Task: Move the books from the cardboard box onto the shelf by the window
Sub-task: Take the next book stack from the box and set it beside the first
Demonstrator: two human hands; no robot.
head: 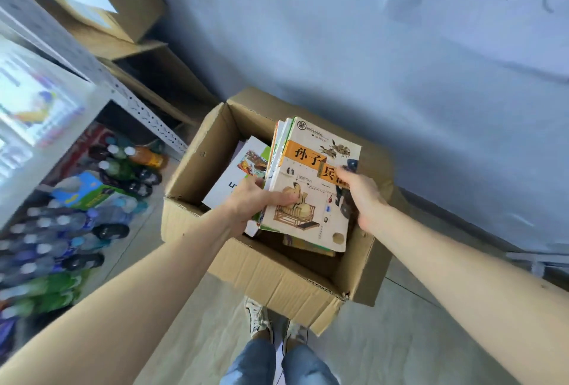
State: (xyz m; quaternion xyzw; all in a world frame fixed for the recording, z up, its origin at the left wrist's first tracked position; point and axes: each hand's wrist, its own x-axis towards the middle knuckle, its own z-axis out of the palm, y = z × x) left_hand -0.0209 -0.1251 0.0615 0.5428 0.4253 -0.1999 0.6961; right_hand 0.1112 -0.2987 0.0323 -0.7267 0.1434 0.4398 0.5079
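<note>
An open cardboard box (271,280) stands on the floor in front of my feet. Above it I hold a stack of books (311,206) whose top cover is cream with an orange title band. My left hand (255,200) grips the stack's left edge, thumb on the cover. My right hand (363,196) grips the right edge, thumb over the title. More books remain in the box, among them a white one (237,178) at the left and a yellowish one (308,246) beneath the stack. The white metal shelf (101,76) rises at the left.
Many bottled drinks (61,230) lie on the floor under the shelf at the left. More cardboard boxes (123,9) stand behind the shelf. A grey-blue wall (400,61) runs behind the box. Pale floor lies around my feet.
</note>
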